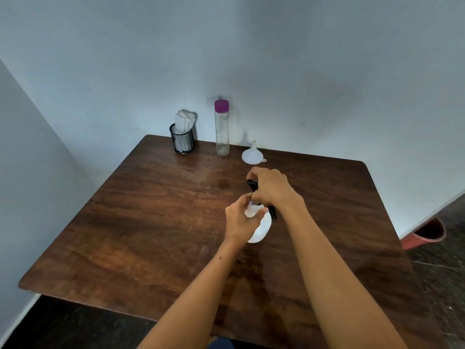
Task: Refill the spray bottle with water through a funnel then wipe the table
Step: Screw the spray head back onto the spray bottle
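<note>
a person's two bare hands work on a white plastic spray bottle (260, 229) standing near the middle of a dark brown wooden table (151, 222) set into the corner of a pale blue-grey room. the left hand (240, 219) wraps its fingers and thumb around the bottle's neck and shoulder, while the right hand (270, 187) curls over the black trigger spray head (252, 185) at the top, gripping it; the hands hide the joint between head and bottle, so whether the head is screwed on cannot be told.

at the far edge of the table, against the wall, a small white plastic funnel (252, 154) rests wide mouth down with its spout pointing up, just beyond the right hand and apart from it. to its left stands a tall clear plastic water bottle with a magenta cap (222, 128), upright, and further left a black wire-mesh cup holding folded white paper tissues (183, 137). all three sit well apart from the spray bottle.

on the dark floor at the far right, a reddish-orange bucket (427, 234) shows beyond the table's right edge.
</note>
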